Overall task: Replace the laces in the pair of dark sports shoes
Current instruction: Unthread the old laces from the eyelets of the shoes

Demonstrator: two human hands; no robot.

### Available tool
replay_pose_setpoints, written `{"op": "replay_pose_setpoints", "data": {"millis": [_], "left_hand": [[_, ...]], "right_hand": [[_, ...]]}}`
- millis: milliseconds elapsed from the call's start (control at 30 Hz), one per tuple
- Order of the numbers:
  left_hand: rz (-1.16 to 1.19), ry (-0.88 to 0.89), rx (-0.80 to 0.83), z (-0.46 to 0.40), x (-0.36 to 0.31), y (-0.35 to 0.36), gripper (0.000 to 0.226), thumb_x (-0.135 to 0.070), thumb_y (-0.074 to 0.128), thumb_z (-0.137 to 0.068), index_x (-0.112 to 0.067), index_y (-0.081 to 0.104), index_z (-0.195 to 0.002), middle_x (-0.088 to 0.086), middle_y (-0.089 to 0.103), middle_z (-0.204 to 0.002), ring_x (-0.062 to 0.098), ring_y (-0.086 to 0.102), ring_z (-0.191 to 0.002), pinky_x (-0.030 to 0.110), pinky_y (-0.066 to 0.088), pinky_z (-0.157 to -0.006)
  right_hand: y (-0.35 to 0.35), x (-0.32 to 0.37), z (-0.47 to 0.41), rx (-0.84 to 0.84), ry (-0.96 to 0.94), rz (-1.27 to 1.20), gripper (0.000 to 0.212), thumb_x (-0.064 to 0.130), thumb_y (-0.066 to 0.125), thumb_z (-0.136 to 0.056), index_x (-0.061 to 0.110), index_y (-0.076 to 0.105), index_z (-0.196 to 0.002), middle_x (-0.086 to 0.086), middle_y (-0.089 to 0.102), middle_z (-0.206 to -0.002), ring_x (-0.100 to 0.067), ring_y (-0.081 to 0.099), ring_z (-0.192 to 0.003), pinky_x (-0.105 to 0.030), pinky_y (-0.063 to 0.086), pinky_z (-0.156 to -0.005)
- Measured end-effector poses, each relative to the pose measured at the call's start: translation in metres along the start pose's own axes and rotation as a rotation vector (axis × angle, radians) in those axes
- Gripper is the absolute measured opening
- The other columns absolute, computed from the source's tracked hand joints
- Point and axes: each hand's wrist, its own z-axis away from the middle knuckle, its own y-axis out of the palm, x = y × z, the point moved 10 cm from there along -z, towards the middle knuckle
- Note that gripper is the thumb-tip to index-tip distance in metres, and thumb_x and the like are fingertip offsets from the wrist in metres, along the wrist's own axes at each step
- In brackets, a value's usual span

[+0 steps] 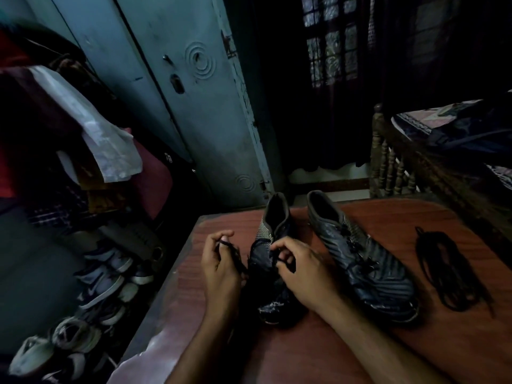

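- Laces first: a dark lace [235, 252] runs off the left-hand shoe [270, 245] on the reddish table [388, 342], and the left hand [221, 261] has its end pinched between thumb and curled fingers, just to the shoe's left.
- Right hand [302, 268] sits on top of that same shoe, fingers hooked round a lace strand at the eyelets.
- Shoe's long axis points away from the person, toe nearest, heel opening far. Both hands flank the eyelet row, so any pull looks set to go sideways, across that axis.
- Second shoe [360, 256] lies just right of the right hand, angled and laced.
- Loose bundle of dark laces [448, 270] waits further right, well apart, nearer the right hand.
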Motion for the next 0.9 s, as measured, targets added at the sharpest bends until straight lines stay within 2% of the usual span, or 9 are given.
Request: {"op": "replay_pose_setpoints", "data": {"millis": [67, 133, 233, 367, 433, 500, 633, 767, 900], "left_hand": [[-0.053, 0.010, 0.049, -0.008, -0.016, 0.011, 0.023, -0.006, 0.038, -0.109, -0.005, 0.060, -0.104, 0.000, 0.045, -0.061, 0.009, 0.036, -0.046, 0.021, 0.032, -0.040], [-0.055, -0.009, 0.121, -0.013, -0.031, 0.027, 0.022, -0.007, 0.039, -0.109, -0.005, 0.061, -0.104, 0.004, 0.045, -0.063, 0.011, 0.036, -0.046, 0.021, 0.030, -0.041], [0.034, -0.087, 0.204, -0.013, -0.050, 0.054, 0.022, -0.013, 0.039, -0.111, -0.005, 0.059, -0.109, 0.004, 0.044, -0.063, 0.010, 0.036, -0.043, 0.021, 0.033, -0.039], [0.144, -0.115, 0.344, -0.004, -0.076, 0.090, 0.020, -0.009, 0.038, -0.110, -0.009, 0.058, -0.111, 0.002, 0.058, -0.072, 0.015, 0.061, -0.059, 0.028, 0.054, -0.054], [0.013, -0.053, 0.461, -0.001, -0.077, 0.102, 0.022, -0.002, 0.040, -0.108, -0.008, 0.061, -0.108, 0.006, 0.066, -0.085, 0.019, 0.069, -0.076, 0.035, 0.061, -0.070], [-0.225, 0.056, 0.571, 0.002, -0.069, 0.106, 0.027, 0.004, 0.045, -0.103, -0.013, 0.066, -0.106, 0.005, 0.073, -0.097, 0.021, 0.072, -0.092, 0.045, 0.059, -0.085], [-0.666, 0.242, 0.638, 0.007, -0.039, 0.085, 0.049, 0.009, 0.051, -0.093, -0.035, 0.061, -0.111, -0.012, 0.073, -0.100, 0.007, 0.070, -0.097, 0.024, 0.056, -0.083], [-0.793, 0.277, 0.579, 0.010, -0.010, 0.060, 0.038, 0.002, 0.062, -0.092, -0.025, 0.067, -0.117, -0.012, 0.072, -0.104, -0.003, 0.067, -0.093, 0.015, 0.053, -0.078], [-0.857, 0.352, 0.521, 0.010, 0.005, 0.060, 0.031, -0.011, 0.075, -0.089, -0.020, 0.071, -0.118, -0.003, 0.071, -0.109, 0.012, 0.069, -0.095, 0.033, 0.058, -0.084]], "right_hand": [[-0.009, -0.005, -0.002, -0.086, 0.068, -0.055, 0.026, 0.019, 0.067, -0.087, 0.038, 0.060, -0.103, 0.019, 0.057, -0.087, -0.004, 0.058, -0.082, -0.024, 0.051, -0.073], [-0.021, -0.011, -0.004, -0.203, 0.156, -0.225, 0.022, 0.022, 0.063, -0.083, 0.039, 0.060, -0.097, 0.013, 0.062, -0.084, -0.014, 0.065, -0.077, -0.038, 0.056, -0.074], [-0.039, -0.020, -0.005, -0.336, 0.253, -0.482, 0.026, 0.008, 0.062, -0.086, 0.034, 0.061, -0.091, 0.003, 0.066, -0.085, -0.023, 0.068, -0.077, -0.049, 0.056, -0.077], [-0.067, -0.025, -0.004, -0.486, 0.280, -0.739, 0.025, 0.005, 0.057, -0.093, 0.028, 0.062, -0.088, 0.003, 0.065, -0.084, -0.012, 0.064, -0.079, -0.037, 0.054, -0.073], [-0.075, -0.027, -0.004, -0.526, 0.299, -0.877, 0.024, 0.002, 0.052, -0.098, 0.023, 0.061, -0.089, 0.002, 0.063, -0.084, -0.004, 0.063, -0.075, -0.026, 0.052, -0.068], [-0.081, -0.029, -0.004, -0.545, 0.298, -0.908, 0.021, 0.004, 0.050, -0.099, 0.021, 0.060, -0.092, -0.002, 0.063, -0.087, -0.006, 0.065, -0.077, -0.024, 0.053, -0.067], [-0.079, -0.019, -0.010, -0.475, 0.200, -0.677, 0.017, 0.010, 0.054, -0.097, 0.026, 0.058, -0.093, -0.002, 0.065, -0.089, -0.013, 0.067, -0.074, -0.037, 0.058, -0.070], [-0.068, 0.010, -0.008, -0.339, 0.010, -0.172, 0.014, 0.012, 0.062, -0.088, 0.024, 0.060, -0.096, 0.008, 0.057, -0.095, -0.009, 0.059, -0.075, -0.029, 0.050, -0.071], [-0.051, 0.019, -0.003, -0.171, -0.059, 0.051, 0.015, 0.013, 0.062, -0.091, 0.025, 0.058, -0.100, 0.013, 0.052, -0.098, -0.010, 0.055, -0.086, -0.028, 0.047, -0.076]]}}
